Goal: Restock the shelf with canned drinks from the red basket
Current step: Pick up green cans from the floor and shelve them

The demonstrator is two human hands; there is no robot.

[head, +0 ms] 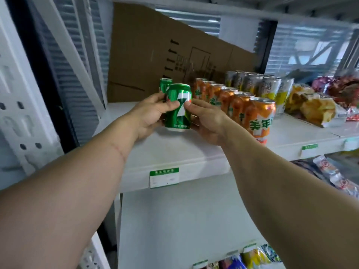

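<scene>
Two bare forearms reaching forward and up from the near edge of view, both hands meeting on one green soda can (178, 107). Left hand (150, 115) wrapped round the can's left side, thumb across the label; right hand (206, 121) against the right side, fingertips pinching near the white stripe. Can upright, with a slight lean, held over the left part of the white shelf (174, 152); whether its base touches the board, hard to tell. Just behind it, a second green can (165, 85), already standing. To the right, a full row of orange soda cans (233, 101) running front to back, then a row of pale yellow-printed cans (258, 82), then bagged snacks (314, 107) further along. Flattened cardboard (167, 55) propped at the back of the shelf. Green-and-white price tag (164, 177) on the shelf lip below. Red basket not in view. Step in hand, by the look of it: placing a green can to build a new row left of the orange one. Next move likely calls for setting the can flat and square in front of its twin, label forward, then letting go with both hands without nudging the orange row just beside.
</scene>
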